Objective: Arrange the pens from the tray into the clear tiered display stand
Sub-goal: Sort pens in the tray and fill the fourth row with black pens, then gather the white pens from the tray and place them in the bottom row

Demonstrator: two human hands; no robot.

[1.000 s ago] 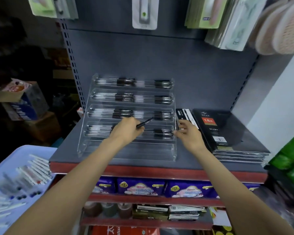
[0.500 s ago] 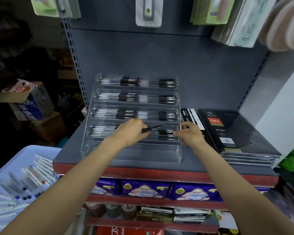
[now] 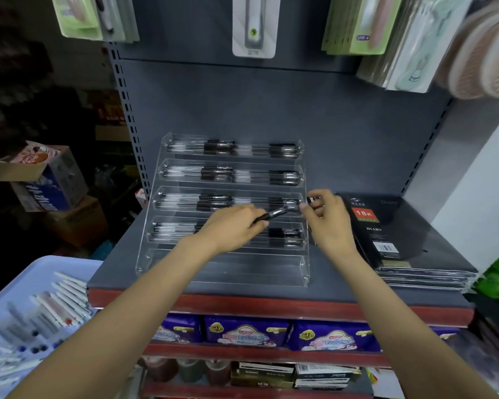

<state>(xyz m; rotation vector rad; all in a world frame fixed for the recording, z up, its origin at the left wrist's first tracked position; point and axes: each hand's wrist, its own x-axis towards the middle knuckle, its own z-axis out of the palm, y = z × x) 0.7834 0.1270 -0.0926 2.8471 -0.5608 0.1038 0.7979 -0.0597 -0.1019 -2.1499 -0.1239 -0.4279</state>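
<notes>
Dim shop light from above, dark murky left background, wide-angle bending at edges, soft motion blur, faint glare on clear acrylic tiered stand [image 3: 228, 263]

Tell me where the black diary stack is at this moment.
In the head view, the black diary stack lies on the grey shelf at the right, just beside the clear tiered display stand and close to the right hand.

Single head-worn camera looks forward and down, close over the shelf [image 3: 343, 272].
</notes>
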